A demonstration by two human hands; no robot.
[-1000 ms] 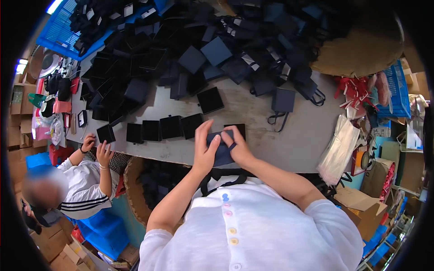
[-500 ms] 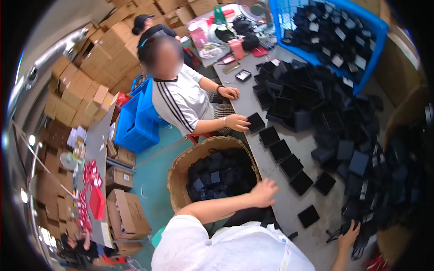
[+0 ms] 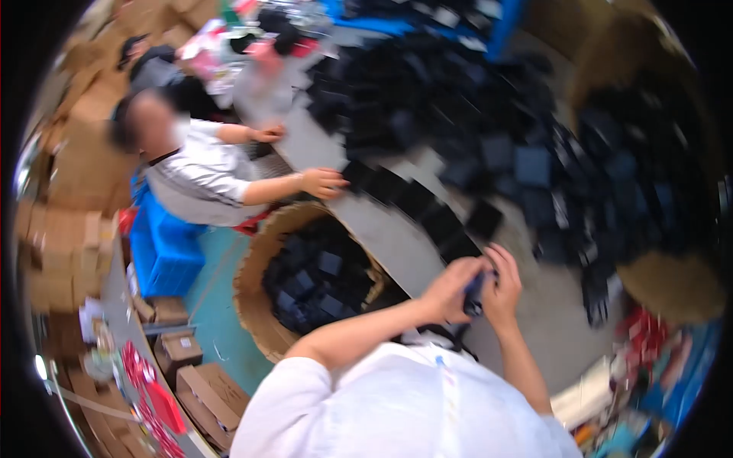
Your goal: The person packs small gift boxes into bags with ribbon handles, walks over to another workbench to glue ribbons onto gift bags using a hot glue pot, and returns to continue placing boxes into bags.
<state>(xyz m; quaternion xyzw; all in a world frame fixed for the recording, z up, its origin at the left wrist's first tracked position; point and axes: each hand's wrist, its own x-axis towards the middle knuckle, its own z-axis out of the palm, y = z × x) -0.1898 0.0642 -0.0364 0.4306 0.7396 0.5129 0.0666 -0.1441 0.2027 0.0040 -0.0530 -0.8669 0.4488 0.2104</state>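
Observation:
My left hand [image 3: 456,290] and my right hand [image 3: 502,286] meet over the table edge, their fingers closed round a small dark blue box [image 3: 474,293], one hand on each side of it. Motion blur hides its details. Just beyond the hands, a row of black open boxes [image 3: 416,200] runs along the grey table [image 3: 397,256] toward a co-worker. One more black box [image 3: 484,220] lies beside the row. A big pile of dark boxes [image 3: 412,91] covers the far part of the table, with dark blue ones [image 3: 532,166] toward the right.
A co-worker [image 3: 206,172] sits at the left, one hand by the first box of the row. A carton of dark blue boxes [image 3: 252,286] stands below the table edge. Blue crates [image 3: 164,248], cardboard cartons [image 3: 61,244] and red ribbons [image 3: 641,336] are around.
The view swung left, then partly back. Half a second ago my hands were apart, the left one empty and the right one at the dark pile; now both are together round a dark blue box.

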